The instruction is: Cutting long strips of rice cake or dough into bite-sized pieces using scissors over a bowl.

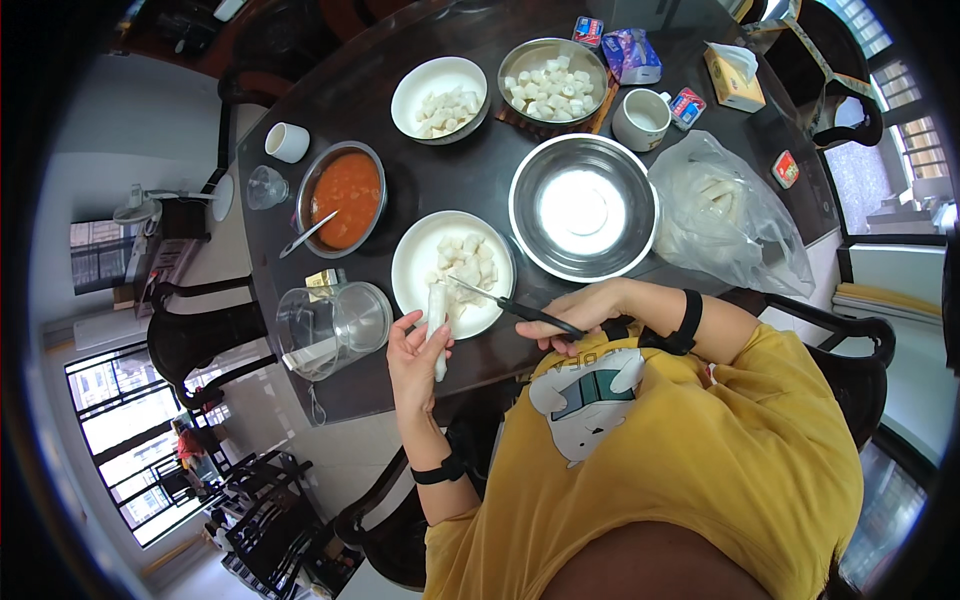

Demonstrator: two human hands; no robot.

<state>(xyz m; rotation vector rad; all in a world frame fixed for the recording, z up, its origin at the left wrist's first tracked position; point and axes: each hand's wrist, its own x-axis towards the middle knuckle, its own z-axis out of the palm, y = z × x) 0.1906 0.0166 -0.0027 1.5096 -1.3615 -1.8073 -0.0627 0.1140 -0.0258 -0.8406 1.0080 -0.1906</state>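
My left hand (418, 351) grips a long white food stick, perhaps a rice cake (436, 319), whose far end reaches over the rim of a white bowl (406, 259). Cut white pieces (469, 262) lie heaped in that bowl. In my right hand (574, 313) is a pair of scissors (517, 306) with black handles. Its blades point left over the pieces, close to the stick's upper end. Whether the blades touch the stick is not clear. My right fingers are partly hidden behind the handles and palm.
A shiny steel basin (585, 206) stands right of the bowl, beside a plastic bag (724, 210) of white sticks. Farther back are a second white bowl (409, 90) and a metal bowl (555, 56) of pieces. Left are a bowl of orange-red sauce (345, 199) and a clear plastic container (334, 330).
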